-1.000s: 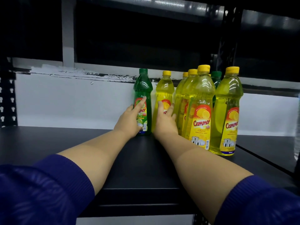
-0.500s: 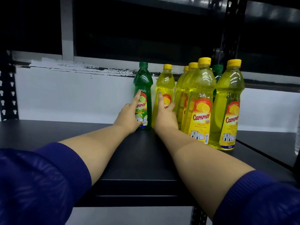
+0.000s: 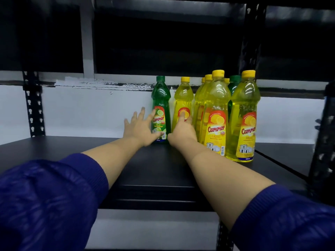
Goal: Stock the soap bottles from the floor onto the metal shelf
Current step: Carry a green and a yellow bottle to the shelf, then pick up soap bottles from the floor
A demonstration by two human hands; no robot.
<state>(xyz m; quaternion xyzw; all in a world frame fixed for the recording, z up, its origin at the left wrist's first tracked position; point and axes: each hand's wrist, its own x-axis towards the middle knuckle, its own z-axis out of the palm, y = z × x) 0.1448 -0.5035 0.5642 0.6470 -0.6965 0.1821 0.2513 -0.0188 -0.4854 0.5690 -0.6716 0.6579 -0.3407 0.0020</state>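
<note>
A green lime soap bottle [image 3: 161, 98] stands upright at the back of the black metal shelf [image 3: 150, 171]. Just right of it stands a yellow lemon soap bottle [image 3: 183, 96]. My left hand [image 3: 139, 128] is spread with straight fingers, its index finger and thumb touching the green bottle's label. My right hand [image 3: 183, 131] lies flat against the yellow bottle, fingertips on its label. Several more yellow bottles [image 3: 216, 113] and a second green one [image 3: 234, 84] stand grouped to the right, the second green one mostly hidden.
Perforated black uprights stand at the left [image 3: 33, 105] and right [image 3: 251, 38] of the shelf. A white wall [image 3: 81, 113] closes the back. Another shelf board [image 3: 163, 8] hangs overhead. A seam in the shelf [image 3: 279, 165] runs on the right.
My left hand has opened out, its fingers spreading to the left off the green bottle. My right hand stays against the yellow bottle. The view has tilted slightly.
</note>
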